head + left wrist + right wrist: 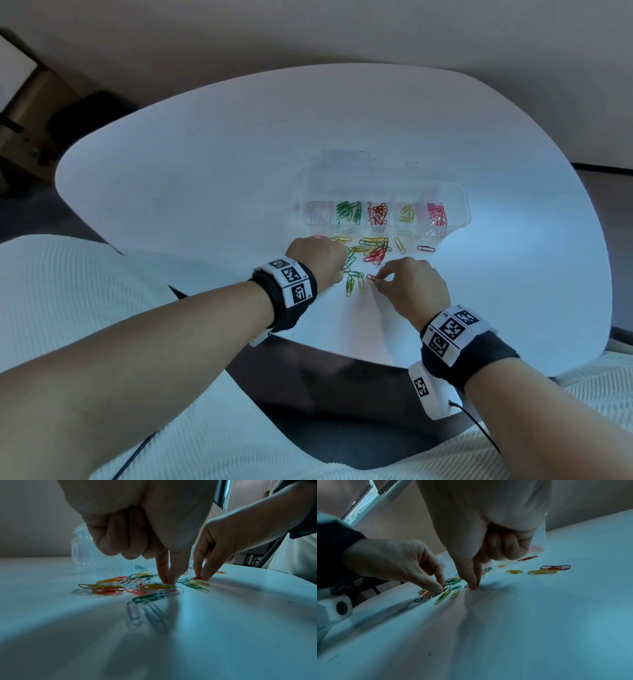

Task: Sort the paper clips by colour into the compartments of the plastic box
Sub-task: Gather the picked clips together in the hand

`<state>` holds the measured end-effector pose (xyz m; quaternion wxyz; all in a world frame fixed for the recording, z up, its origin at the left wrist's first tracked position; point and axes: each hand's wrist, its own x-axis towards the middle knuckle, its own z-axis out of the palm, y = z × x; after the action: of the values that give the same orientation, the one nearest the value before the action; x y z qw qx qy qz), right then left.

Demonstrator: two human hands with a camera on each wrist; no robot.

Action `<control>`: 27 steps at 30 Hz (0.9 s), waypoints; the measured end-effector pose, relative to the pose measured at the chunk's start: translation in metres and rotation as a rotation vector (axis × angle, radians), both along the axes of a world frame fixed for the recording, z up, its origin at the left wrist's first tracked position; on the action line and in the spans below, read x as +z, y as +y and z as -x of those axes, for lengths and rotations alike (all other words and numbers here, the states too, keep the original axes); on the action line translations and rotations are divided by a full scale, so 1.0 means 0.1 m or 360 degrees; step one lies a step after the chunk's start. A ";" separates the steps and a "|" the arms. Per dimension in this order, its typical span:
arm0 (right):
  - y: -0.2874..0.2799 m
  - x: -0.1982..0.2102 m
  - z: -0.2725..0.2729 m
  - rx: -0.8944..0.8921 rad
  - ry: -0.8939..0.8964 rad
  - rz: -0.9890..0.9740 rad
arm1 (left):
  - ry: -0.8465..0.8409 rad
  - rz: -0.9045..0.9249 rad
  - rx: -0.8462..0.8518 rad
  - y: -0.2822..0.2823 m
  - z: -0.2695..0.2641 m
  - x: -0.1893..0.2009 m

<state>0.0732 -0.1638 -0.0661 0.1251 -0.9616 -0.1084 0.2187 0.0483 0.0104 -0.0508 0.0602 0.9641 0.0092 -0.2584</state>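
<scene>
A clear plastic box [455, 192] stands mid-table, its compartments holding white, green, red, yellow and pink clips. Loose mixed clips [371, 250] lie in front of it. My left hand [342, 272] is down at the pile's near left side, thumb and forefinger tips pressed together on a clip [447, 586] that looks red; the other fingers are curled. My right hand [376, 279] pinches a red clip [371, 277] flat on the table, right of two green and yellow clips [352, 284]. The wrist views show both pinches low on the table: left hand [169, 584], right hand [474, 586].
The white table [239, 164] has a rounded edge just behind my wrists. Stray yellow and red clips [546, 570] lie to the right of the pile. The box's open lid [342, 164] lies behind it. My white-clad lap is below the table edge.
</scene>
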 end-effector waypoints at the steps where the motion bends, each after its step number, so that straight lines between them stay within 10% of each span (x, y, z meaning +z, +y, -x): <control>1: 0.01 -0.01 0.00 -0.0004 0.0011 0.0020 | 0.0002 0.0003 -0.0009 0.00 0.00 0.00; 12: 0.00 -0.08 0.02 -0.0067 0.0091 0.0058 | -0.0170 0.0149 0.0084 0.07 -0.01 0.10; 27: 0.02 0.03 0.10 0.0171 0.0081 0.0157 | 0.0218 0.1682 0.1014 0.05 -0.02 0.33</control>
<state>0.0635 -0.1618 -0.0633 0.0684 -0.9536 -0.1457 0.2544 0.0499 0.0154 -0.0175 0.6028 0.7350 0.1713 -0.2588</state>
